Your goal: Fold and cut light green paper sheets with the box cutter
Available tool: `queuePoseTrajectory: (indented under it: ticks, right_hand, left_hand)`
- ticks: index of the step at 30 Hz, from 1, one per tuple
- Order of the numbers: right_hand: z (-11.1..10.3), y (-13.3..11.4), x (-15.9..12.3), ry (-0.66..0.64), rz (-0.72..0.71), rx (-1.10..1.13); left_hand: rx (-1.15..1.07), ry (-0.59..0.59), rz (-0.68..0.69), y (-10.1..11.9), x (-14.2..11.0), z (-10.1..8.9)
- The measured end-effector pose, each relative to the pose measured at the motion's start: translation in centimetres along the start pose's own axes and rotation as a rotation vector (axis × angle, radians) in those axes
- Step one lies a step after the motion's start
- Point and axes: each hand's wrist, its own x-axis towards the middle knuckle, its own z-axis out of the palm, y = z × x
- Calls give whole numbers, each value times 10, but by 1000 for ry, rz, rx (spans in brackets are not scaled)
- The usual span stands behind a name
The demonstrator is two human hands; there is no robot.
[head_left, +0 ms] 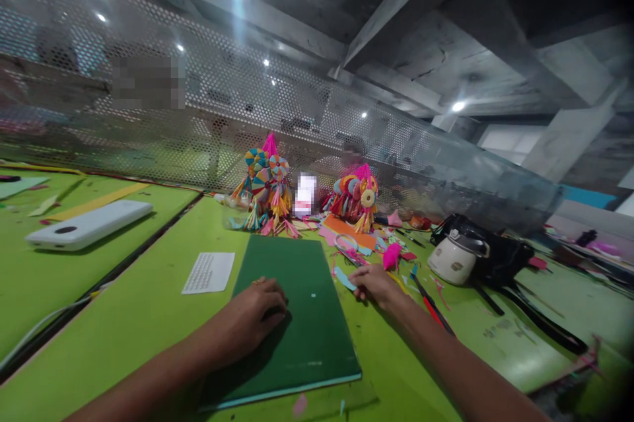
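Observation:
A dark green flat board (297,277) with a pale blue lower edge lies in front of me. My left hand (260,313), its fingers curled in loosely, rests on the board's left part, and nothing shows in it. Just right of the board, my right hand (374,284) pinches a light blue paper piece (344,278) between thumb and fingertips, low over the table. A tiny pale scrap (314,295) sits on the board. Beyond the right hand are a pair of scissors (345,247) and a bright pink paper piece (391,255).
Two bunches of colourful paper tassel ornaments (267,187) (359,194) stand by the perforated metal screen (208,111), with a lit phone (304,194) between them. A white sheet (209,273) and power bank (92,224) lie left. At right are a red-and-black cutter (436,313) and black bag (505,260).

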Motion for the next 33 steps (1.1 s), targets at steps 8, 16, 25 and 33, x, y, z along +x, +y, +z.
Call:
queuePoseTrajectory:
  ticks: [8, 16, 25, 33]
  right_hand:
    - [33, -27, 42, -31, -50, -71]
    - [22, -23, 55, -91, -183, -270]
    - [17, -21, 51, -94, -458, -492]
    - [2, -24, 36, 162, -606, -642]
  left_hand:
    - [-14, 12, 8, 0, -2, 0]
    - [7, -5, -21, 7, -3, -5]
    - [-7, 31, -30, 9, -5, -7]
    - [-13, 115, -173, -7, -2, -14]
